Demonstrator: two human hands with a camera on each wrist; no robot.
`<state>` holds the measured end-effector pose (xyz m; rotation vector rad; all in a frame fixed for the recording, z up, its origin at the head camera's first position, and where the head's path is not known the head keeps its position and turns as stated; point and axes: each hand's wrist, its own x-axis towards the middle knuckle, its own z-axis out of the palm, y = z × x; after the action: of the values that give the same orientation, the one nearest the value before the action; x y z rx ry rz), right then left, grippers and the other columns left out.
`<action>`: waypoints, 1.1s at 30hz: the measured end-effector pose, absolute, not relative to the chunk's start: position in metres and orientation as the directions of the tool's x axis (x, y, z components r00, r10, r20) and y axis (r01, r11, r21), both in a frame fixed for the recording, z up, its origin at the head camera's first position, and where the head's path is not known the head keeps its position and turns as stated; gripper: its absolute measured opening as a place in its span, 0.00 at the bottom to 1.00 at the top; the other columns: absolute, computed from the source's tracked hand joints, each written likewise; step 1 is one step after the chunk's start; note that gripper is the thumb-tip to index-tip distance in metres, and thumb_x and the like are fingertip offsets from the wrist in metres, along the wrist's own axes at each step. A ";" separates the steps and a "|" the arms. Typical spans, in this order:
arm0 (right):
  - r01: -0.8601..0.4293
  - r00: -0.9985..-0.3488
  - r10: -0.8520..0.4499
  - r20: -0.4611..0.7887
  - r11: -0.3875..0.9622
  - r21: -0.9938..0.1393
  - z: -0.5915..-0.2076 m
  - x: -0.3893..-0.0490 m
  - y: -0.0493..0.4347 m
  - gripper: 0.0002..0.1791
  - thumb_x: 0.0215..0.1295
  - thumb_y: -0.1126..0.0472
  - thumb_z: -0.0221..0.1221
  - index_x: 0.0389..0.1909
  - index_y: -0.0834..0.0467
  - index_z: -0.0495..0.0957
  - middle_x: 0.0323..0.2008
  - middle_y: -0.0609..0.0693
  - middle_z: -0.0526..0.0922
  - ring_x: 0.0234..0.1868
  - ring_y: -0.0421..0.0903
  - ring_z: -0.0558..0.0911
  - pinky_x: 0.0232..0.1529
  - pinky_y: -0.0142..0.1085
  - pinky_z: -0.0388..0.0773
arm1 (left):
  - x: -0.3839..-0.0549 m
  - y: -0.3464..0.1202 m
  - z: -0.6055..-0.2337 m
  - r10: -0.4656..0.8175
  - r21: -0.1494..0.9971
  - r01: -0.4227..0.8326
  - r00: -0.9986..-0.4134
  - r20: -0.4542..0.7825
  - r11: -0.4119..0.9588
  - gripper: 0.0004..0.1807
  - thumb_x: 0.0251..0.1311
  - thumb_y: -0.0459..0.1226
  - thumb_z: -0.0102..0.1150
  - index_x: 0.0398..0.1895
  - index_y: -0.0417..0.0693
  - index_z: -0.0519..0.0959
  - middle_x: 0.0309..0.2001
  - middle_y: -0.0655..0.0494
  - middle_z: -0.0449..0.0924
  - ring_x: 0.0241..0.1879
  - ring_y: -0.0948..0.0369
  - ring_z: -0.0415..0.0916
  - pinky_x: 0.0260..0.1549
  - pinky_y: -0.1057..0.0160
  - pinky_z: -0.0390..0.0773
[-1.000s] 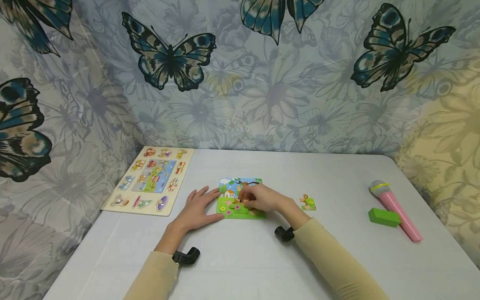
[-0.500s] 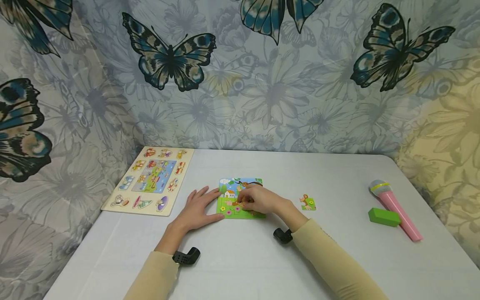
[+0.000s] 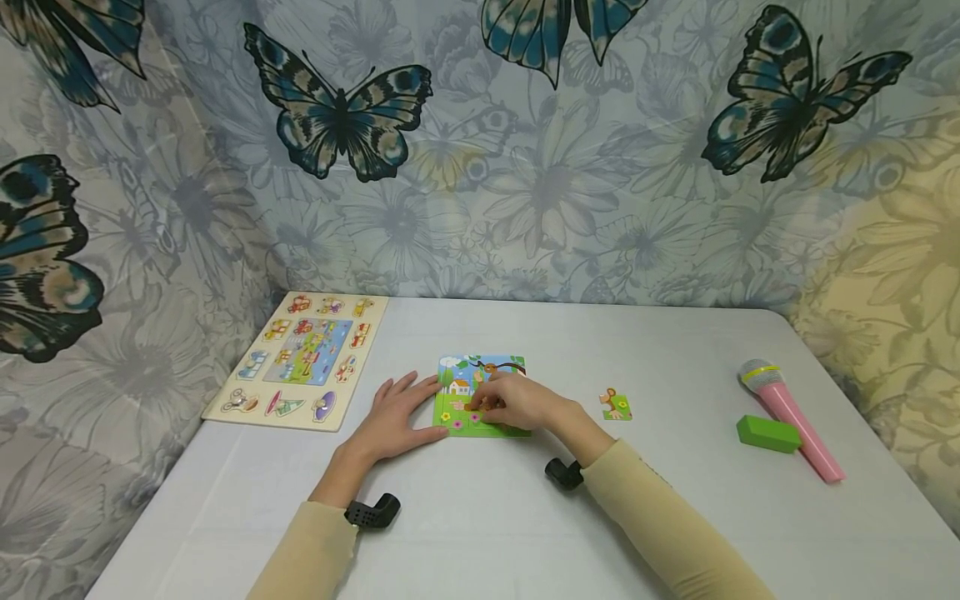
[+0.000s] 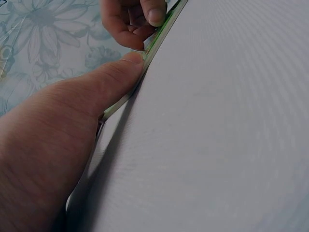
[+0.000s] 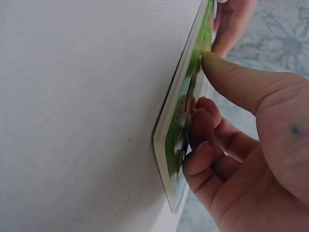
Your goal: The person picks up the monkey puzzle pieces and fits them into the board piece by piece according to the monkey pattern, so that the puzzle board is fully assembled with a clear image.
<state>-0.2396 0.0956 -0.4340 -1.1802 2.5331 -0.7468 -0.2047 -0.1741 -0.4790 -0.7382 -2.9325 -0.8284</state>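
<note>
A small square jigsaw board (image 3: pixel 457 408) with a picture of a house, flowers and a horned brown animal lies mid-table. My left hand (image 3: pixel 393 419) rests at its left edge, fingers spread and straight, thumb along the near corner. Over the board's right half, my right hand (image 3: pixel 517 400) has curled fingers and holds a puzzle piece (image 5: pixel 186 104) against the picture. In the right wrist view, the thumb and fingertips touch the picture side; the fingers hide much of the piece. In the left wrist view, the left thumb (image 4: pixel 116 79) touches the board's edge.
One loose puzzle piece (image 3: pixel 616 406) lies to the right of the board. Farther right are a green block (image 3: pixel 768 434) and a pink toy microphone (image 3: pixel 798 425). A large wooden picture board (image 3: pixel 232 406) lies at the table's back left.
The right hand has shifted slightly left and toward me over the board, and the green piece beneath its fingers looks lower, level with the picture. The left hand stays in place.
</note>
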 end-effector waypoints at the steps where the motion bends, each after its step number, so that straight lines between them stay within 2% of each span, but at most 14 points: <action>1: -0.640 -0.642 -0.767 -0.008 0.541 -0.545 -0.434 -0.240 0.095 0.09 0.69 0.62 0.65 0.47 0.55 0.86 0.39 0.46 0.80 0.41 0.43 0.76 0.43 0.35 0.76 | -0.205 -0.174 -0.479 0.439 0.491 0.443 -0.889 0.131 0.750 0.43 0.59 0.60 0.65 0.74 0.51 0.69 0.75 0.56 0.63 0.77 0.48 0.47 0.72 0.38 0.38; 5: -0.638 -0.638 -0.770 -0.001 0.529 -0.559 -0.434 -0.240 0.097 0.09 0.69 0.62 0.65 0.48 0.55 0.86 0.40 0.46 0.80 0.41 0.43 0.76 0.43 0.35 0.77 | -0.206 -0.174 -0.480 0.441 0.489 0.446 -0.888 0.135 0.749 0.43 0.59 0.60 0.65 0.74 0.51 0.69 0.75 0.56 0.63 0.77 0.48 0.47 0.71 0.38 0.38; 11: -0.591 -0.641 -0.767 0.003 0.492 -0.639 -0.432 -0.244 0.106 0.10 0.68 0.63 0.65 0.49 0.56 0.85 0.42 0.47 0.81 0.39 0.41 0.79 0.42 0.36 0.79 | -0.206 -0.173 -0.480 0.442 0.491 0.447 -0.887 0.133 0.748 0.43 0.59 0.60 0.65 0.74 0.50 0.70 0.75 0.55 0.64 0.77 0.47 0.48 0.71 0.37 0.39; 15: -0.533 -0.684 -0.729 -0.004 0.504 -0.679 -0.425 -0.247 0.117 0.12 0.68 0.62 0.66 0.51 0.55 0.85 0.41 0.47 0.82 0.35 0.42 0.78 0.38 0.37 0.78 | -0.206 -0.173 -0.480 0.444 0.487 0.450 -0.886 0.135 0.749 0.43 0.58 0.60 0.65 0.74 0.50 0.70 0.75 0.55 0.64 0.77 0.47 0.48 0.71 0.37 0.39; 23: -0.485 -0.757 -0.653 0.016 0.545 -0.684 -0.410 -0.252 0.150 0.16 0.65 0.62 0.67 0.54 0.58 0.83 0.40 0.52 0.80 0.37 0.46 0.78 0.37 0.39 0.77 | -0.205 -0.173 -0.478 0.444 0.489 0.453 -0.885 0.142 0.745 0.43 0.58 0.59 0.66 0.72 0.49 0.71 0.74 0.54 0.65 0.77 0.46 0.49 0.71 0.35 0.40; 33: -0.388 -0.835 -0.550 -0.007 0.599 -0.700 -0.401 -0.253 0.201 0.19 0.65 0.61 0.68 0.56 0.59 0.81 0.39 0.49 0.78 0.37 0.49 0.77 0.36 0.39 0.76 | -0.205 -0.173 -0.478 0.441 0.493 0.449 -0.886 0.140 0.745 0.43 0.58 0.60 0.66 0.73 0.49 0.70 0.74 0.54 0.65 0.77 0.46 0.48 0.71 0.36 0.39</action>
<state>-0.2531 0.2014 -0.4011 -0.7757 2.6050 -1.0604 -0.2051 -0.1730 -0.4785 -0.7451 -2.9216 -0.8317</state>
